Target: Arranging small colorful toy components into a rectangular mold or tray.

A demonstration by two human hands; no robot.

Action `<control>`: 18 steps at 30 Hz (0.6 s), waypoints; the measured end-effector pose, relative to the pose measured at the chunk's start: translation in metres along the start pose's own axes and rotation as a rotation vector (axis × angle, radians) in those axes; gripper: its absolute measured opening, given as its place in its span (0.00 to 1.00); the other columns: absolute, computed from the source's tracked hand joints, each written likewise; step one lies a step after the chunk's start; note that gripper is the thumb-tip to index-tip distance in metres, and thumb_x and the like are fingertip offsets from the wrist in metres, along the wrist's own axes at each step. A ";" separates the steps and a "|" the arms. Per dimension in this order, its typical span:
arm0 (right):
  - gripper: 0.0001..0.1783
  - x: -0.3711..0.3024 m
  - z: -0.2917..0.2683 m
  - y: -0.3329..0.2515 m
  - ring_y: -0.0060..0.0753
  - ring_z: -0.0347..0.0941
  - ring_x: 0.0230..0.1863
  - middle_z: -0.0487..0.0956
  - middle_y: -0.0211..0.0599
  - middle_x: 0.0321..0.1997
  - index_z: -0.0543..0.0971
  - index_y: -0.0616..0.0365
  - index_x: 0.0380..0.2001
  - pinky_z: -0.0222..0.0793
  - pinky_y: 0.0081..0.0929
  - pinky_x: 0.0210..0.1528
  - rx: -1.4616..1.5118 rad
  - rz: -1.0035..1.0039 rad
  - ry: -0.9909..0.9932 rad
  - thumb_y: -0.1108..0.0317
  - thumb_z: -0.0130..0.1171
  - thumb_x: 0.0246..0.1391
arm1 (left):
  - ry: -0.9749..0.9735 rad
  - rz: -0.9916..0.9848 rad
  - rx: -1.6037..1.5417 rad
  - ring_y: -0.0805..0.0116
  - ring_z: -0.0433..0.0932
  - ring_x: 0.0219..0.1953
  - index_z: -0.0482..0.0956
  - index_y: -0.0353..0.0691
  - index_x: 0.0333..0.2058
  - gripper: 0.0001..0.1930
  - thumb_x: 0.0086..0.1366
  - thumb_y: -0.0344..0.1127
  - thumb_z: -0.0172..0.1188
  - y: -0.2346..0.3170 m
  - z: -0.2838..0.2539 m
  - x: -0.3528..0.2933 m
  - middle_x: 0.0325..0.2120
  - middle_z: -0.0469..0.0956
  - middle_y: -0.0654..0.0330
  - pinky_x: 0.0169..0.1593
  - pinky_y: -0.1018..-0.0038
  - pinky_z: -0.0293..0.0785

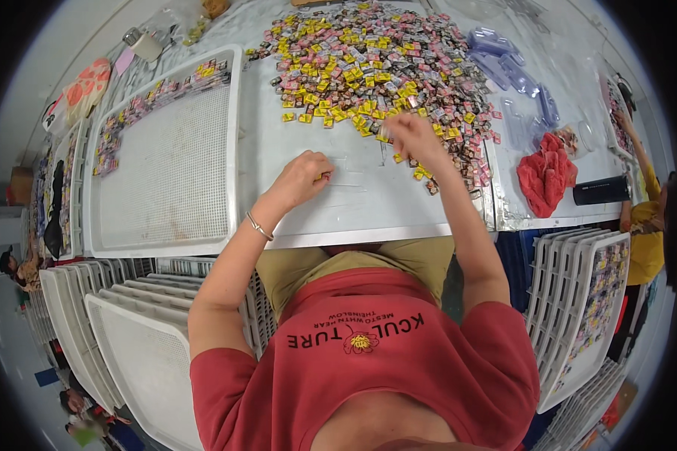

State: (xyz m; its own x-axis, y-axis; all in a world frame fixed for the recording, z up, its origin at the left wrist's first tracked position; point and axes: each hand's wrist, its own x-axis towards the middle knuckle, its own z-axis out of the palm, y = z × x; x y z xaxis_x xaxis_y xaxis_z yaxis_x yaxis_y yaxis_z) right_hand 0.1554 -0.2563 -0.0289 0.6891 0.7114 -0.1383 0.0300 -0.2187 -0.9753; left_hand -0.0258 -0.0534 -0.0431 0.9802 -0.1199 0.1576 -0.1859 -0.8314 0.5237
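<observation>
A big heap of small box-shaped pieces (361, 68) in yellow, pink, grey and brown is spread over the far middle of the white table. My left hand (302, 179) is closed over the table in front of the heap, and a bit of a yellow and pink piece shows at its curled fingers. At the heap's near right edge is my right hand (416, 141), bent down among the pieces. Its fingertips are blurred, so a hold cannot be made out. Left of my left hand lies a white mesh tray (173, 161), with rows of the same pieces along its far and left sides.
A red cloth (545, 177), a black cylinder (602, 191) and clear bluish plastic packs (515, 71) lie to the right. Stacked white trays (139, 338) stand below the table on the left, more trays (579, 301) on the right. A person in yellow (645, 240) works at far right.
</observation>
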 end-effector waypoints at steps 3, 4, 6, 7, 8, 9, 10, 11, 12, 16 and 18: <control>0.12 -0.039 0.018 0.021 0.15 0.65 0.15 0.72 0.27 0.19 0.77 0.61 0.38 0.62 0.14 0.15 0.019 0.110 -0.102 0.62 0.54 0.57 | -0.040 0.018 0.061 0.55 0.73 0.35 0.75 0.35 0.28 0.06 0.48 0.24 0.58 0.004 -0.001 0.006 0.28 0.74 0.54 0.40 0.65 0.72; 0.12 -0.046 0.021 0.027 0.15 0.66 0.15 0.72 0.27 0.19 0.77 0.60 0.38 0.62 0.14 0.16 0.042 0.202 -0.125 0.63 0.53 0.58 | -0.093 -0.011 0.115 0.55 0.73 0.36 0.74 0.34 0.27 0.05 0.48 0.24 0.58 0.007 -0.003 0.008 0.27 0.73 0.54 0.40 0.64 0.72; 0.12 -0.055 0.026 0.039 0.15 0.66 0.16 0.72 0.27 0.19 0.77 0.61 0.38 0.63 0.14 0.16 0.104 0.186 -0.078 0.63 0.53 0.58 | -0.038 0.029 0.144 0.56 0.73 0.35 0.75 0.34 0.29 0.06 0.48 0.24 0.58 0.012 -0.005 0.010 0.27 0.73 0.54 0.40 0.65 0.72; 0.12 -0.058 0.027 0.043 0.15 0.67 0.16 0.72 0.27 0.19 0.77 0.61 0.38 0.64 0.14 0.17 0.165 0.168 -0.029 0.64 0.53 0.58 | 0.018 0.069 0.174 0.56 0.73 0.35 0.76 0.33 0.31 0.08 0.49 0.24 0.59 0.014 -0.005 0.011 0.28 0.73 0.54 0.40 0.65 0.73; 0.12 -0.058 0.027 0.046 0.15 0.67 0.16 0.72 0.27 0.19 0.77 0.61 0.38 0.64 0.14 0.17 0.165 0.167 -0.025 0.64 0.53 0.58 | 0.017 0.073 0.173 0.56 0.73 0.35 0.76 0.33 0.31 0.08 0.49 0.24 0.59 0.014 -0.003 0.010 0.28 0.73 0.54 0.40 0.65 0.73; 0.11 -0.058 0.031 0.046 0.16 0.67 0.16 0.72 0.28 0.20 0.77 0.61 0.38 0.65 0.14 0.18 0.193 0.156 0.025 0.64 0.53 0.58 | 0.049 0.066 0.122 0.57 0.73 0.34 0.76 0.34 0.31 0.08 0.48 0.24 0.59 0.015 0.000 0.006 0.28 0.72 0.54 0.39 0.67 0.73; 0.11 -0.058 0.034 0.045 0.16 0.67 0.16 0.73 0.29 0.22 0.77 0.61 0.38 0.66 0.14 0.18 0.222 0.144 0.075 0.64 0.53 0.58 | 0.082 0.058 0.071 0.57 0.74 0.33 0.76 0.34 0.31 0.09 0.48 0.24 0.60 0.014 0.001 0.002 0.28 0.72 0.53 0.38 0.68 0.73; 0.11 -0.058 0.038 0.043 0.16 0.67 0.16 0.73 0.29 0.22 0.77 0.61 0.38 0.66 0.14 0.18 0.222 0.145 0.075 0.64 0.53 0.58 | 0.082 0.057 0.071 0.57 0.74 0.33 0.76 0.34 0.31 0.09 0.48 0.24 0.60 0.012 0.001 0.001 0.28 0.72 0.53 0.38 0.68 0.73; 0.12 -0.059 0.042 0.038 0.16 0.67 0.17 0.73 0.29 0.23 0.77 0.61 0.38 0.66 0.14 0.19 0.266 0.133 0.078 0.64 0.53 0.58 | 0.081 -0.008 -0.022 0.60 0.75 0.33 0.77 0.34 0.33 0.09 0.50 0.24 0.60 0.009 -0.002 -0.002 0.29 0.73 0.54 0.37 0.70 0.74; 0.11 -0.055 0.049 0.034 0.17 0.70 0.22 0.74 0.31 0.28 0.77 0.62 0.37 0.68 0.15 0.21 0.235 0.149 0.093 0.65 0.53 0.58 | 0.209 -0.301 -0.699 0.69 0.77 0.33 0.78 0.35 0.40 0.11 0.57 0.27 0.60 0.005 -0.007 -0.001 0.33 0.76 0.59 0.35 0.76 0.73; 0.10 -0.055 0.048 0.032 0.19 0.71 0.21 0.75 0.33 0.27 0.77 0.62 0.34 0.68 0.16 0.20 0.054 0.123 0.099 0.66 0.55 0.56 | 0.208 -0.390 -0.987 0.70 0.76 0.34 0.77 0.34 0.43 0.13 0.58 0.28 0.59 0.008 -0.010 -0.003 0.34 0.76 0.59 0.35 0.77 0.74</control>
State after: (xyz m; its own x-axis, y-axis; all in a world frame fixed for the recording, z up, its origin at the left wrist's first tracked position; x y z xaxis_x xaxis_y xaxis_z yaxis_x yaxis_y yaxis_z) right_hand 0.0836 -0.2697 -0.0605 0.7533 0.6114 -0.2423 -0.0963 -0.2619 -0.9603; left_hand -0.0306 -0.0544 -0.0308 0.9701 0.2306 -0.0758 0.0725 0.0231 0.9971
